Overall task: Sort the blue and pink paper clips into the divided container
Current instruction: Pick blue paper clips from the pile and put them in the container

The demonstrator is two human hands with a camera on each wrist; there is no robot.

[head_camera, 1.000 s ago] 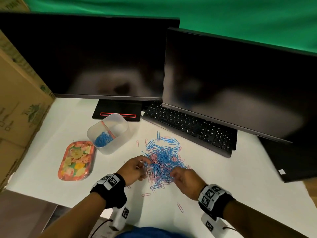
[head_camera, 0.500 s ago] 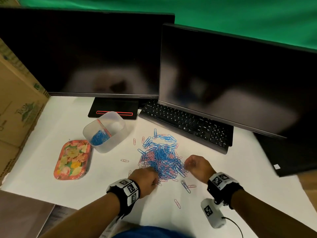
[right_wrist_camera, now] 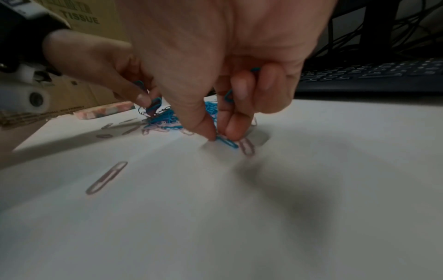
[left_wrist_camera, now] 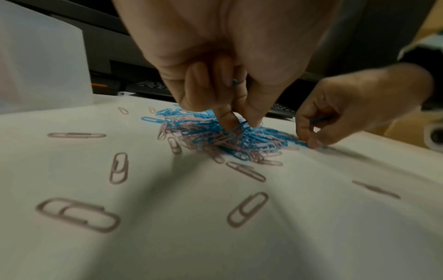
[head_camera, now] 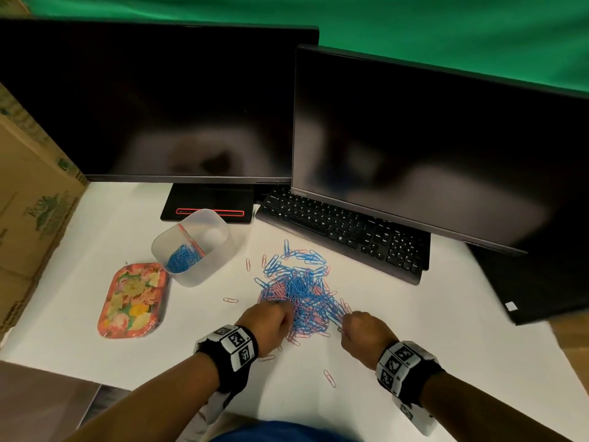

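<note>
A tangled pile of blue and pink paper clips [head_camera: 302, 291] lies on the white table, with loose pink clips [left_wrist_camera: 118, 167] scattered around it. My left hand [head_camera: 271, 319] is at the pile's near left edge; curled fingers keep blue clips [left_wrist_camera: 235, 83] in the palm while thumb and forefinger pinch one in the pile. My right hand [head_camera: 360, 330] is at the pile's near right edge, pinching a blue clip [right_wrist_camera: 226, 142] on the table with more blue clips [right_wrist_camera: 228, 95] tucked in its fingers. The clear divided container [head_camera: 204, 267] stands back left, blue clips [head_camera: 183, 260] in its left compartment.
A flowered tray [head_camera: 134, 299] lies left of the container. Two dark monitors [head_camera: 430, 148] and a black keyboard [head_camera: 344, 231] stand close behind the pile. A cardboard box [head_camera: 28, 199] walls the left side. The table's near edge runs under my forearms.
Both hands stayed at the pile: the left slid from its left side to its near left edge, the right shifted along its near right edge. The head view tilted slightly.
</note>
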